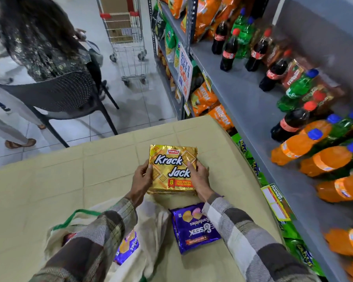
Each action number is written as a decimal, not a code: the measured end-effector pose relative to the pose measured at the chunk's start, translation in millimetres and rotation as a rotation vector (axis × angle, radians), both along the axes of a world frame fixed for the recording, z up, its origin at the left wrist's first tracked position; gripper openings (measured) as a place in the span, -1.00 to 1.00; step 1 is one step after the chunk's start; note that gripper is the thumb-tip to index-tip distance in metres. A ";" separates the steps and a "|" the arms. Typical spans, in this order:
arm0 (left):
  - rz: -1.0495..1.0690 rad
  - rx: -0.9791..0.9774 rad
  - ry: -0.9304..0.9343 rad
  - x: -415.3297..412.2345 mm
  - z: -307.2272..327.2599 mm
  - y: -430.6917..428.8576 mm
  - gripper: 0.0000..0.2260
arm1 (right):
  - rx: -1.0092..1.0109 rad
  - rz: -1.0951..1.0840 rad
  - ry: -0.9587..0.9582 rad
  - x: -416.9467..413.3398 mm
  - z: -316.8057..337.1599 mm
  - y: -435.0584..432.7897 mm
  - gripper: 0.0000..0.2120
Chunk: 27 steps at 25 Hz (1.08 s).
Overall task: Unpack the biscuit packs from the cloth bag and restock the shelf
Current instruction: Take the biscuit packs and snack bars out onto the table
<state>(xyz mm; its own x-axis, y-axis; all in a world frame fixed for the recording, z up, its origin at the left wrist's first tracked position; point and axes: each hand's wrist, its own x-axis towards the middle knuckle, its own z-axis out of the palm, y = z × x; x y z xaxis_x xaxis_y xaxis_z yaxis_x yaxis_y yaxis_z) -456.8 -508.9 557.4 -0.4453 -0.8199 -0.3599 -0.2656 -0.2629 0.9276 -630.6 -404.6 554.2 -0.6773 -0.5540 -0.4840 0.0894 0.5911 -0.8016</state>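
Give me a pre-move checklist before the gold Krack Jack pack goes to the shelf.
1. Grip on the Krack Jack pack: left hand and right hand hold opposite edges. Ok.
2. Pack intact: no tear visible. Ok.
3. Free spot on the shelf: bare grey surface in front of the cola bottles. Ok.
4. Biscuit section located: only drinks and snack bags show. Cannot tell.
5. Purple Hide & Seek pack lies out on the table. Ok.
6. Cloth bag emptied: another purple pack inside. Not ok.
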 end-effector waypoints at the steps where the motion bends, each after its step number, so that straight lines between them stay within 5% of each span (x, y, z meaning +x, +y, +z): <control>1: -0.007 -0.005 0.001 0.6 -3.9 -2.2 -0.73 | -0.011 0.001 0.014 -0.9 -1.7 -1.7 -0.59; 8: 0.048 0.027 -0.005 20.3 7.8 -14.8 -0.67 | -0.015 0.014 0.069 19.2 5.4 -27.0 -0.62; 18: 0.389 -0.013 -0.139 197.9 -27.0 -101.3 -0.69 | -0.018 0.388 -0.085 173.2 -15.8 -151.2 -0.53; 27: 0.238 0.008 -0.310 244.9 -40.4 -110.8 -0.64 | 0.123 0.542 -0.102 211.6 -34.3 -155.8 -0.41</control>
<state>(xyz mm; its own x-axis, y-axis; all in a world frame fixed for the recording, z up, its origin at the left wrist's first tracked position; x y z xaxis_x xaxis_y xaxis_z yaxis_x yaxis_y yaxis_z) -211.9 -619.7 517.0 -0.1122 -0.8837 -0.4545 -0.4633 -0.3580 0.8106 -419.0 -560.4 520.0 -0.2584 -0.7447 -0.6154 -0.1796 0.6629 -0.7268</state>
